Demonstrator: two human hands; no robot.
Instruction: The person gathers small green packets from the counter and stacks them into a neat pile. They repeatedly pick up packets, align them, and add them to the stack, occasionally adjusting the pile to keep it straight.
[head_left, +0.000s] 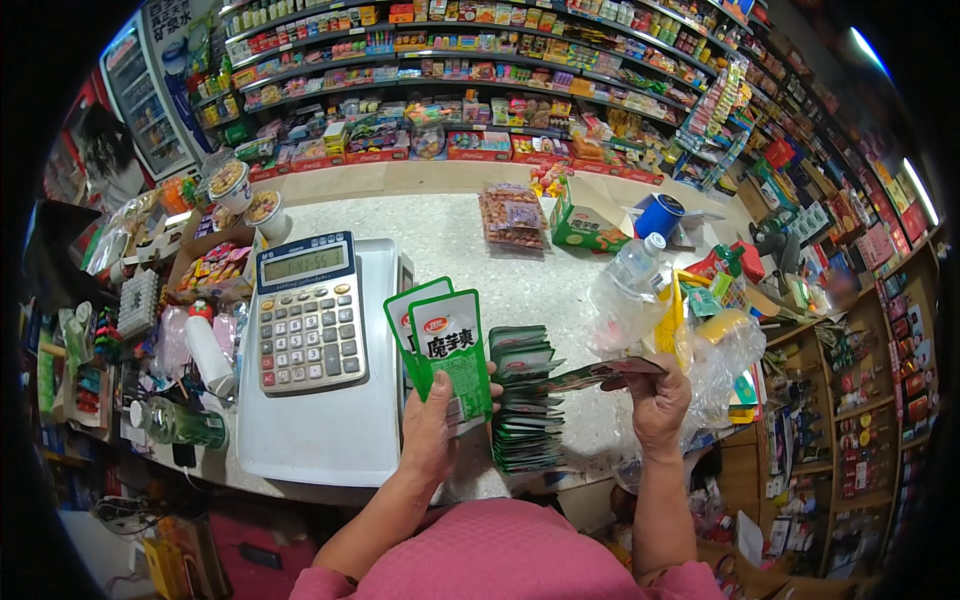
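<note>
My left hand (431, 431) grips a few green-and-white snack packets (454, 341), fanned out with the thumb over their lower part. In my right hand (658, 401) is another snack packet (600, 373), or a few together, held at the right end and seen nearly edge-on. Between my hands a long row of green snack packets (527, 420) lies on the speckled white counter (442, 225); the held packet's left end overlaps this row in view, and whether it touches cannot be told.
A desk calculator (311, 319) rests on a pale tray (300, 442) at left. Beyond the row are a bag of nuts (514, 217), an open green carton (589, 225), a clear plastic bottle (630, 270) and a blue canister (660, 216). Plastic bags (716, 360) lie around a yellow basket (667, 319) at right.
</note>
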